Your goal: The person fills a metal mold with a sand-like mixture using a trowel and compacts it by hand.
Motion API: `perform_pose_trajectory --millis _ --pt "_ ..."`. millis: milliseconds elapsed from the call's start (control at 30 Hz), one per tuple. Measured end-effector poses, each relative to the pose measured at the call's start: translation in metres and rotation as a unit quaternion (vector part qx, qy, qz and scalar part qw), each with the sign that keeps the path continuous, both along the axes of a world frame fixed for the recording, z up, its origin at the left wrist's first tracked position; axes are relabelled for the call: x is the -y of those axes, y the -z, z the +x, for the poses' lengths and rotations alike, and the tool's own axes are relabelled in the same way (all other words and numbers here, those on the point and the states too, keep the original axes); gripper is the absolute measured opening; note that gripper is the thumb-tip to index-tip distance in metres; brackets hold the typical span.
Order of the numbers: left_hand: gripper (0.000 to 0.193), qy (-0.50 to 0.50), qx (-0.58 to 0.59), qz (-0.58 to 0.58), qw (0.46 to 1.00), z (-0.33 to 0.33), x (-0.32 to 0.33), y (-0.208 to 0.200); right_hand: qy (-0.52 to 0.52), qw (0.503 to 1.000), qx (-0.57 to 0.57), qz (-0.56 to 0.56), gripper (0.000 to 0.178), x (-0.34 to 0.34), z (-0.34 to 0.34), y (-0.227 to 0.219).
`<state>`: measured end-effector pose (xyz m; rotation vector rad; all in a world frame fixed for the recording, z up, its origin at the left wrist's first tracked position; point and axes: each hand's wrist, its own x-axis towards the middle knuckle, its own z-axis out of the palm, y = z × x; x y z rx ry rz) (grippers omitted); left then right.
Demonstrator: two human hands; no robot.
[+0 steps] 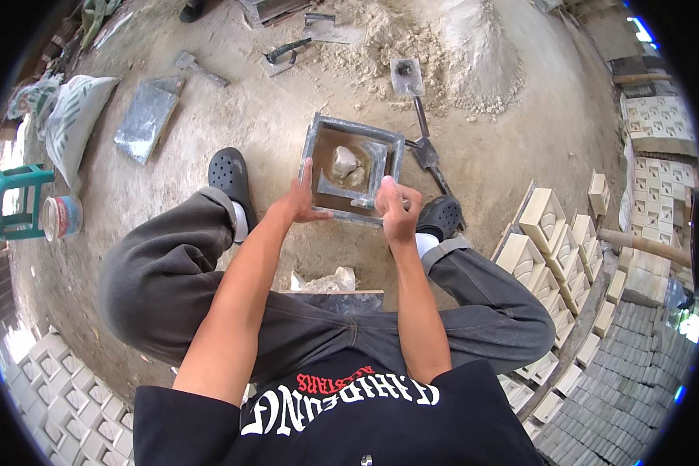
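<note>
Nearest, below the person's crossed legs at left, rows of cream blocks with angular recesses [78, 400] stand together. Before the lap lies a dark flat board [342, 300] with crumbly off-white lumps [324, 280] just beyond it.

Farther on, the square grey mould frame [361, 126] sits on the floor between the person's feet. The left hand [297, 203] is spread wide, thumb along the near wall and fingers against the left wall, steadying rather than gripping. The right hand [398, 208] is curled closed at the near right corner; whether it holds something small cannot be told.

Inside the frame, an L-shaped grey strip [379, 165] lines the right part, and a whitish lump [345, 161] rests in the middle of the brown bottom, clear of the walls. The work looks to be at an early stage: the frame stands assembled, but most of its inside is unfilled and the lump is not spread out. Cream blocks with curved hollows [545, 216], at right, seem to be finished pieces.

Beyond the frame's right side lie a dark-handled tool [427, 155] and a square-bladed shovel [406, 76]. Far left is a grey metal plate [149, 118]; farthest, right of centre, rises a pale powder heap [485, 60].
</note>
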<state>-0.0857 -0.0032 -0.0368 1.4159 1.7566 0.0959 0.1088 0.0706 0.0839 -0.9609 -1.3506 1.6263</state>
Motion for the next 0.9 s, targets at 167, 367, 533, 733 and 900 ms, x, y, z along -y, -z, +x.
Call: perform_pose_trajectory --millis 167,367,533,733,900 --pt "0.149 -0.007 0.005 -0.046 0.999 0.006 -0.006 -0.002 0.037 0.999 -0.012 -0.030 0.050 0.000 0.011 0.025" --pt "0.150 0.012 -0.021 -0.073 0.997 0.000 -0.005 0.002 0.044 0.999 -0.006 0.022 0.049 -0.001 0.015 -0.018" --pt "0.151 0.022 -0.030 -0.059 0.998 0.008 -0.014 -0.005 0.053 0.997 0.031 0.042 0.049 -0.021 0.017 -0.018" --pt "0.153 0.011 -0.054 -0.032 0.998 0.002 -0.008 0.010 0.018 0.999 -0.027 0.020 0.050 -0.015 0.027 -0.034" --pt "0.153 -0.026 -0.021 -0.108 0.994 0.007 -0.013 -0.005 0.030 0.999 -0.013 0.035 0.049 0.003 0.025 -0.011"
